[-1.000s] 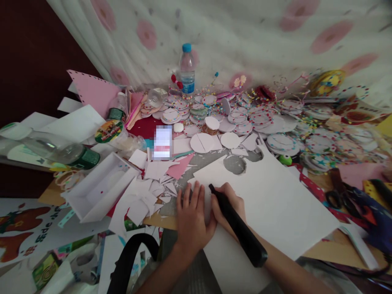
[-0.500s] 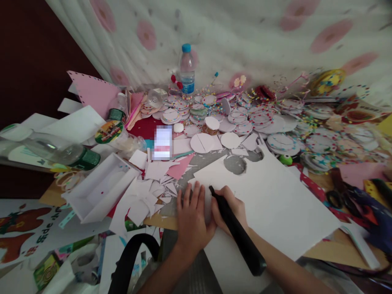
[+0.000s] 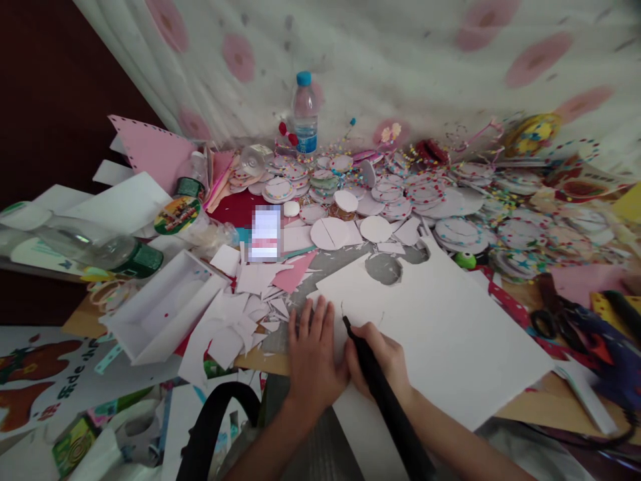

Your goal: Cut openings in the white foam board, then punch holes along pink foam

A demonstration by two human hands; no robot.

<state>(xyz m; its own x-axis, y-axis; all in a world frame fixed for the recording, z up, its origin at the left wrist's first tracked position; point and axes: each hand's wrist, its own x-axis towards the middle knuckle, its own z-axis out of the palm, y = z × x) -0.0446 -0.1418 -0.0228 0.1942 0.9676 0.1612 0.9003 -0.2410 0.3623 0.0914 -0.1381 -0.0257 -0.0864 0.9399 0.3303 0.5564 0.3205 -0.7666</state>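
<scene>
My left hand [image 3: 313, 354] lies flat with fingers stretched out, pressing on the near left corner of a large white sheet [image 3: 441, 327]. Right beside it, my right hand [image 3: 383, 357] is closed around a long black tool [image 3: 385, 401], its tip resting on the sheet next to a thin curved line. A round hole [image 3: 384, 268] is cut out of the sheet's far edge.
Several white and decorated paper discs [image 3: 375, 194] cover the far side. A water bottle [image 3: 305, 113] stands at the back. White paper scraps [image 3: 250, 300], a white tray [image 3: 160, 307] and a lying bottle [image 3: 100, 250] are left. Scissors [image 3: 555, 314] lie right.
My right hand has drawn the black tool toward me and slightly right, leaving a curved line exposed on the sheet. The left hand stays pressed in place.
</scene>
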